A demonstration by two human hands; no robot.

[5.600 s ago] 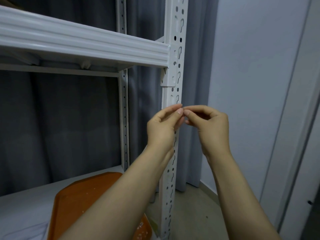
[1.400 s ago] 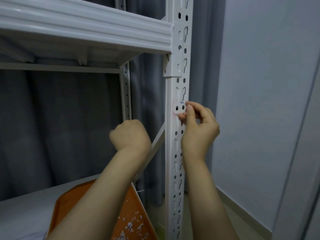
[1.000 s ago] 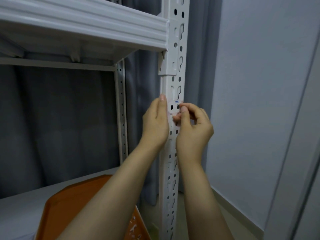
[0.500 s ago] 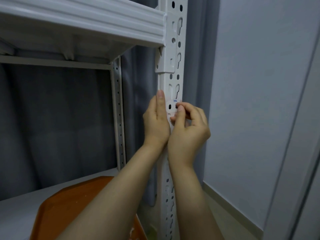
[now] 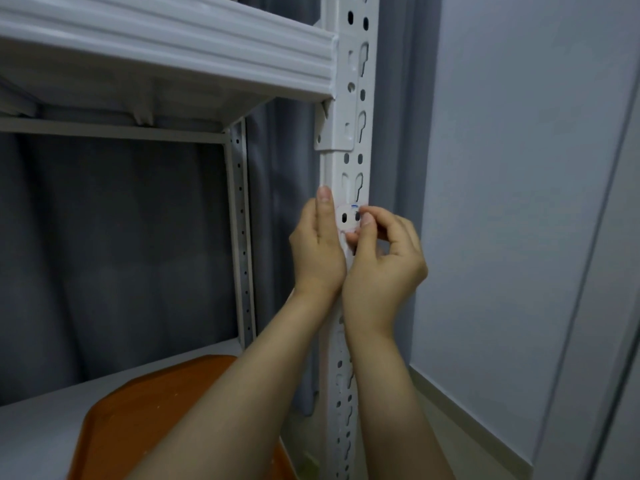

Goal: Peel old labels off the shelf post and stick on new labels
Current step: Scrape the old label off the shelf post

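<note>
- The right hand has thumb and forefinger closed together in a pinch on the right edge of the label. Its other fingers are curled loosely behind the pinch.
- The label is a small, round, pale sticker lying on the front face of the shelf post. Two of the post's holes show dark through it, and a short blue mark sits at its top edge, just above the pinch.
- Whether the pinched edge is lifted off the metal or lying flat cannot be told.
- The left hand is just left of the pinch, its back towards the camera. One straight digit runs up the post's left edge, touching the label's left side, with its tip a little higher than the label. It is pinching nothing, and its other fingers are hidden behind the hand.
- The two hands touch at the heels, below the label.
- Above the pinch, a bracket joins the white shelf beam to the post.
- Well below and left of the pinch, an orange tray lies on the lower shelf.
- Behind the hands hangs a grey curtain, and a pale wall stands to the right.
</note>
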